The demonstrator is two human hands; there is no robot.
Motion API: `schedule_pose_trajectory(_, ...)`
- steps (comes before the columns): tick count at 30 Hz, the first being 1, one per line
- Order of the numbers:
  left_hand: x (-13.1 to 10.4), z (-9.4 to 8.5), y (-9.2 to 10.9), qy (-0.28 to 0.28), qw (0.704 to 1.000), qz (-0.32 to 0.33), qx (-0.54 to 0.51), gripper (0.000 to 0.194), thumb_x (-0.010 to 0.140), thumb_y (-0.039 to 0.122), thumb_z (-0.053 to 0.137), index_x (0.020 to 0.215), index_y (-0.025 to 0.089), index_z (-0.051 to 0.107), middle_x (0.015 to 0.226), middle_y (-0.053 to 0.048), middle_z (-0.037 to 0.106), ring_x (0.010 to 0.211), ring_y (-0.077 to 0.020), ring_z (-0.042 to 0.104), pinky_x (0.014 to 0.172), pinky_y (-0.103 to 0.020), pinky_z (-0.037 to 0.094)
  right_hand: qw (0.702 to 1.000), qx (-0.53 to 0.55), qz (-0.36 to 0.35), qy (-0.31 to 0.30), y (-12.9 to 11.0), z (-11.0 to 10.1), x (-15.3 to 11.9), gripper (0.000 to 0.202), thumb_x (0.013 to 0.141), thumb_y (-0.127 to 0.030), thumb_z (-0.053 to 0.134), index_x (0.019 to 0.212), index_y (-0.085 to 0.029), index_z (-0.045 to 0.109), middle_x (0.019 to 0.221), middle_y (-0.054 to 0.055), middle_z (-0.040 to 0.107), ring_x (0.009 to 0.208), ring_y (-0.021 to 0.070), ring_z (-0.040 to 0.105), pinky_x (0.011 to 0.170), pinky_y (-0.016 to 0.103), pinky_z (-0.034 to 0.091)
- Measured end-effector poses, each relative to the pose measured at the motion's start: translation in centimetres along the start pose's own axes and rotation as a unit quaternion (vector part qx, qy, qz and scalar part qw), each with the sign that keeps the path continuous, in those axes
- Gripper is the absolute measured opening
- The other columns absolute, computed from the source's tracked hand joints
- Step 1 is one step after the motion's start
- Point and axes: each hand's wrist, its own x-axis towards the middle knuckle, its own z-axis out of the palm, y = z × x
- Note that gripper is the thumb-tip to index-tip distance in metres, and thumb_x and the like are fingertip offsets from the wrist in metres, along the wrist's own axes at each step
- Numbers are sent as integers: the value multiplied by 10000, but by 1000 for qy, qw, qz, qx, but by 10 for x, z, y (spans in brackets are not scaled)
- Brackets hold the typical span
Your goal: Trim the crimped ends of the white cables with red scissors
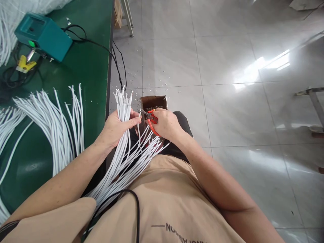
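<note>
My left hand (116,128) is wrapped round an upright bundle of white cables (124,109). Its thumb and a finger pinch the end of one cable (139,115) apart from the bundle. My right hand (164,123) is closed on red-handled cutters (153,125), whose dark jaws point left, right beside that cable end. More white cables (149,148) lie loose across my lap, their tips under the cutters. Below both hands stands an open cardboard box (162,100) with small bits inside.
On the green table (97,77) at left lie more white cables (57,135) and a teal device (47,37) with a yellow clamp (25,64). Black cords hang over the table's edge. Small offcuts dot the tiled floor (174,67). Metal legs (128,17) stand at the top.
</note>
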Motion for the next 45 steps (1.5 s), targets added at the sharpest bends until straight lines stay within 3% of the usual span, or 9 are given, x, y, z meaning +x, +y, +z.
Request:
schedule_pose_trajectory(5,2,-3,-6,24,998,21,45,271,623,279,799,817,171,642,842,-6,670,796,-152,609,785,-297,482,998,-52,-2,-47,-5,-11,-1,302,876,-396,505,760,-158,649,806,76,647,723,168,576,653,297,335)
schedule_pose_trajectory(9,2,-5,-8,11,998,32,52,231,668,259,777,847,176,657,869,2,673,846,-157,608,867,-321,461,995,-81,-3,-57,-9,-19,-3,286,886,-380,509,804,-157,668,826,94,668,790,202,608,695,312,354)
schedule_pose_trajectory(18,2,-6,-8,-3,996,45,71,220,681,273,768,844,174,657,854,5,675,833,-161,614,862,-326,469,992,-107,-13,-63,-6,-19,-6,211,865,-295,522,800,-150,661,845,94,677,804,205,616,687,314,344)
schedule_pose_trajectory(29,2,-3,-8,33,995,44,88,244,628,313,788,797,200,652,799,-1,675,767,-170,630,773,-301,487,995,-79,13,-64,-6,-14,-8,329,882,-424,492,791,-163,670,802,92,671,702,197,600,558,307,272)
schedule_pose_trajectory(35,2,-4,-9,17,994,61,94,146,676,270,738,775,205,653,740,-1,683,783,-193,664,819,-330,499,997,-47,15,-64,-2,-4,-10,313,869,-416,521,729,-162,640,772,63,645,666,150,555,546,281,259)
schedule_pose_trajectory(38,2,-4,-10,29,990,67,124,154,677,292,738,777,206,658,751,-6,684,772,-193,655,819,-338,496,999,5,31,-30,3,-3,-9,283,831,-384,565,678,-152,617,730,45,616,618,118,497,553,267,270)
schedule_pose_trajectory(40,3,-4,-10,34,987,69,140,170,673,313,745,774,206,660,764,-7,679,761,-187,639,811,-335,489,993,102,62,2,2,-3,-7,248,814,-358,575,693,-148,626,713,32,606,611,105,479,560,253,300)
schedule_pose_trajectory(45,3,-3,-8,47,986,60,148,246,636,340,775,789,191,653,798,-4,679,772,-180,626,778,-314,470,900,423,107,6,-14,-4,-2,225,766,-337,596,878,-166,689,661,-23,582,525,66,442,504,211,332)
